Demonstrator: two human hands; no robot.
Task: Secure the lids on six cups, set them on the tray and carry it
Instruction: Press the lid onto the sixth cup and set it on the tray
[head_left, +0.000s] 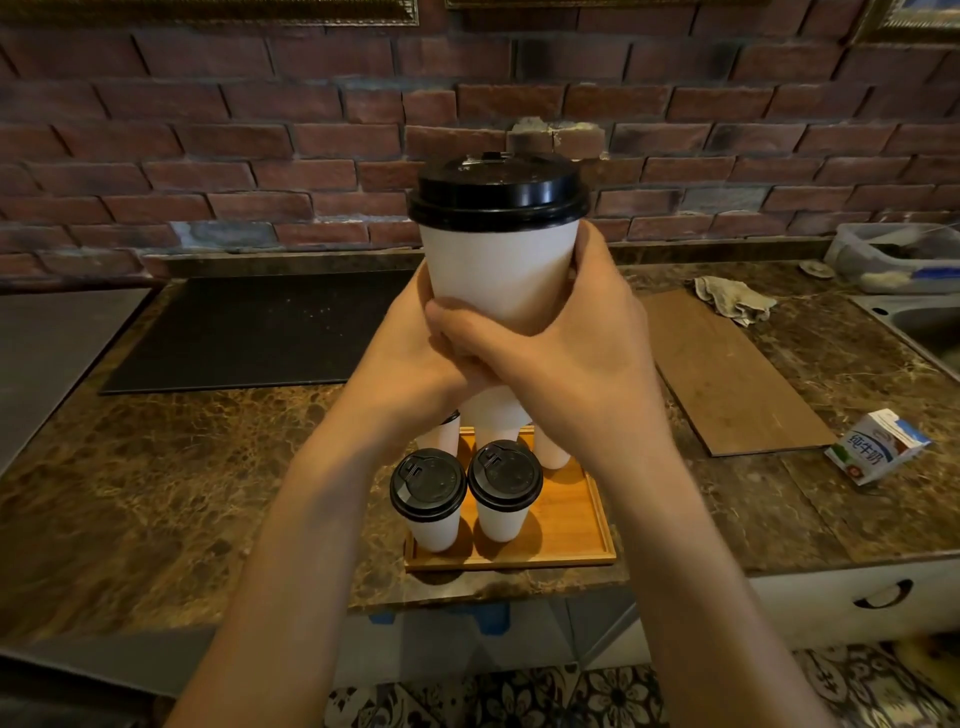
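A white paper cup (498, 270) with a black lid (497, 192) on top is raised high in front of me, above the tray. My left hand (415, 343) and my right hand (566, 358) both wrap round its lower half, fingers overlapping. Below, a wooden tray (571, 525) sits near the counter's front edge. Two lidded white cups (428, 493) (505, 491) stand at its front left. More white cups (553, 452) stand behind them, largely hidden by my hands and the raised cup.
A small milk carton (878, 447) lies at the right on the marble counter (208, 467). A wooden board (727, 364), a crumpled cloth (732, 299) and a sink edge (914, 322) are at the right. A black mat (249, 332) lies at the back left. Brick wall behind.
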